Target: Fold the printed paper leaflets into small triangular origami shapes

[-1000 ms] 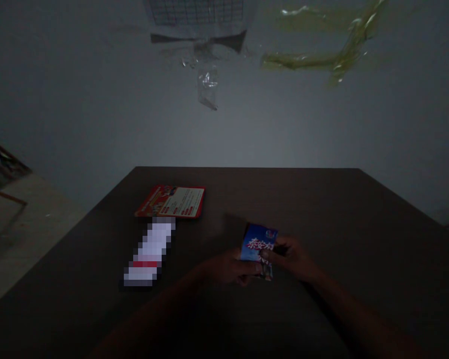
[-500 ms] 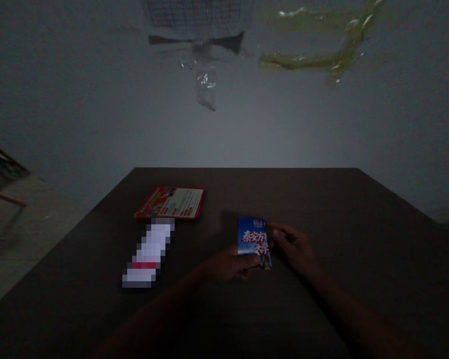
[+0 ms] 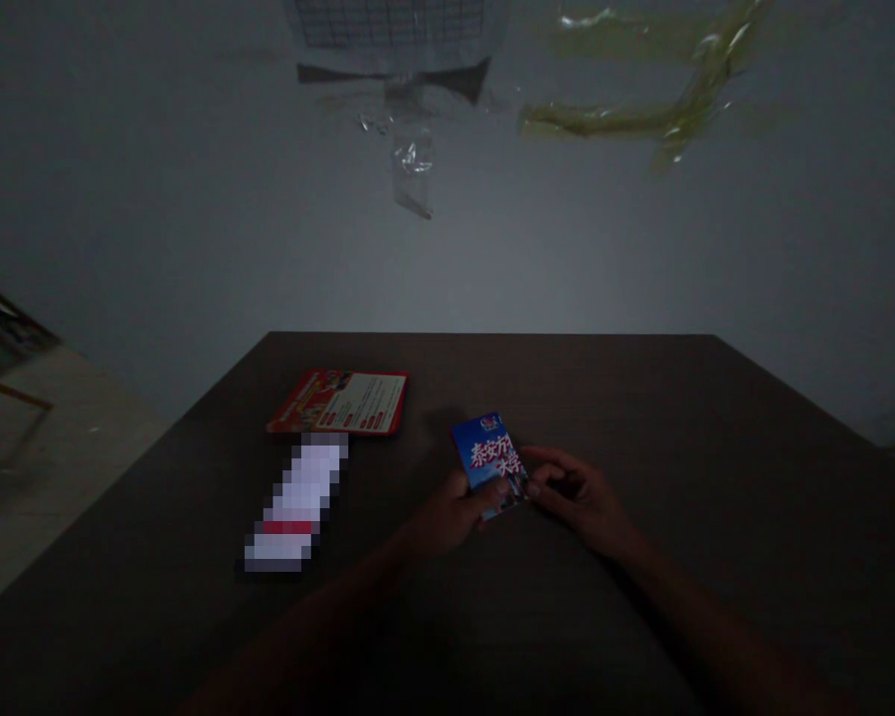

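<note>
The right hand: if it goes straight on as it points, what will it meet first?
Probably the blue card in the left hand; whether the right hand touches it is unclear.

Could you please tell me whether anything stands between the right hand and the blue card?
Nothing visible does: the right hand is at the right edge of the blue card, which the left hand holds.

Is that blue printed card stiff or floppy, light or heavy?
The blue printed card looks fairly stiff: its upper part juts past the left hand without visible drooping. It is probably light, being held near its lower edge.
</note>
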### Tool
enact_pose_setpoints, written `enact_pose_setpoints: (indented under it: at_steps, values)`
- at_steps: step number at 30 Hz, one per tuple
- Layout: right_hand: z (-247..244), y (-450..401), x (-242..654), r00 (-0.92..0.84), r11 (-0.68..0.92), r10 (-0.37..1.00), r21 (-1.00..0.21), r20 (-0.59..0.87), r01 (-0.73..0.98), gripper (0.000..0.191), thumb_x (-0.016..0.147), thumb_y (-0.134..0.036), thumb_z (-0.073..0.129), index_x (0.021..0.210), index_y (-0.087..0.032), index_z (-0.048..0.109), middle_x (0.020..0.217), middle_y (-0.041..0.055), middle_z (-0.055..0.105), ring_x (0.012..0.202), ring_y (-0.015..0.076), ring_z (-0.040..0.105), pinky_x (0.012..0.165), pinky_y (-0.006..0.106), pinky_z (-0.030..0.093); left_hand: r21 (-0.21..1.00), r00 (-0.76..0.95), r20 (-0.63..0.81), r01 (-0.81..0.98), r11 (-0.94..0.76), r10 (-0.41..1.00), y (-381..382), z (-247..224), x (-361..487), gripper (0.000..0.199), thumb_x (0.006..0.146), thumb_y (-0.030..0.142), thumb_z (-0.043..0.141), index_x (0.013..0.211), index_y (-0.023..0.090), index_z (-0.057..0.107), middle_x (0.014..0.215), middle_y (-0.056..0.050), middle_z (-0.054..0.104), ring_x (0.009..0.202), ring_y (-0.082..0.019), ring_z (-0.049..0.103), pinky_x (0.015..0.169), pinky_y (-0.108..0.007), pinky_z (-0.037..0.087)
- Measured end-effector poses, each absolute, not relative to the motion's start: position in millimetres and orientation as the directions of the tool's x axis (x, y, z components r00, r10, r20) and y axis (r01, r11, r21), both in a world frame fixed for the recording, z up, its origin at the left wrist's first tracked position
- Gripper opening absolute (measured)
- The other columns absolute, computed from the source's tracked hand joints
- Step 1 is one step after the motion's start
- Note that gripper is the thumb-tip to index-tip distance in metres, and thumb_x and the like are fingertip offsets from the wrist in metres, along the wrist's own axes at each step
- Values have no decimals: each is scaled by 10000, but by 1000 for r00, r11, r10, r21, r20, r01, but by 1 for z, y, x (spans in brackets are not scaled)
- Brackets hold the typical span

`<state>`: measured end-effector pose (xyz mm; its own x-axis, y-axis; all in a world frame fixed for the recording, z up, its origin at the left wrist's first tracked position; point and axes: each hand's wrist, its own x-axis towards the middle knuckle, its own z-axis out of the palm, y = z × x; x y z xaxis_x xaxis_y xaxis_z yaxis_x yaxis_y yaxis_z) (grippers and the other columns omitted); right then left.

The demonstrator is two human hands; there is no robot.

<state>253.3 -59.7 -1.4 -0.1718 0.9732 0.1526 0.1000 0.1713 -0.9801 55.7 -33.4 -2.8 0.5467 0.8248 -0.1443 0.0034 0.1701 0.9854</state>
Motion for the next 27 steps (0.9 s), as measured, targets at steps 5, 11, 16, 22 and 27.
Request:
enact_pose_setpoints:
  at_steps: [5, 11, 16, 22, 27]
  values:
    - [-1, -61, 254, -184, 185, 969, -978, 165, 98, 289, 773, -293, 675, 1050, -228, 630, 721, -22, 621, 652, 118, 570, 622, 261, 451, 987, 446, -144, 1, 161, 884, -25, -5, 55, 502, 748, 604, 565, 858, 117, 614, 734, -38, 608, 606, -128, 522, 530, -233, 376]
    - [-2, -61, 253, -200, 169, 968, -982, 148, 88, 288, 747, -302, 702, 1018, -218, 651, 820, 24, 693, 737, 159, 629, 679, 306, 495, 994, 535, -94, 8, 107, 840, -26, -3, 53, 451, 774, 563, 570, 826, 116, 606, 673, -4, 566, 541, -93, 470, 498, -212, 358]
    - [-2, -59, 253, -178, 158, 973, -986, 146, 56, 246, 743, -292, 706, 973, -215, 666, 771, 12, 693, 686, 139, 625, 641, 278, 484, 999, 668, -34, 5, 41, 744, -32, -2, 52, 378, 759, 449, 653, 945, 126, 588, 660, 25, 522, 549, -85, 471, 509, -203, 367]
    - [-1, -59, 253, -181, 114, 977, -993, 113, -3, 194, 716, -321, 728, 849, -194, 667, 676, 0, 667, 572, 110, 578, 530, 234, 438, 1000, 693, 6, -9, 0, 721, -33, 3, 52, 297, 782, 411, 642, 880, 142, 562, 654, 41, 486, 549, -71, 436, 534, -202, 359]
    - [-1, -58, 252, -179, 88, 979, -995, 94, -40, 223, 701, -374, 732, 783, -185, 646, 620, -3, 634, 480, 91, 503, 449, 221, 387, 1000, 682, -4, 15, -8, 732, -33, 3, 51, 325, 779, 457, 625, 801, 140, 555, 611, 39, 493, 495, -68, 431, 479, -193, 340]
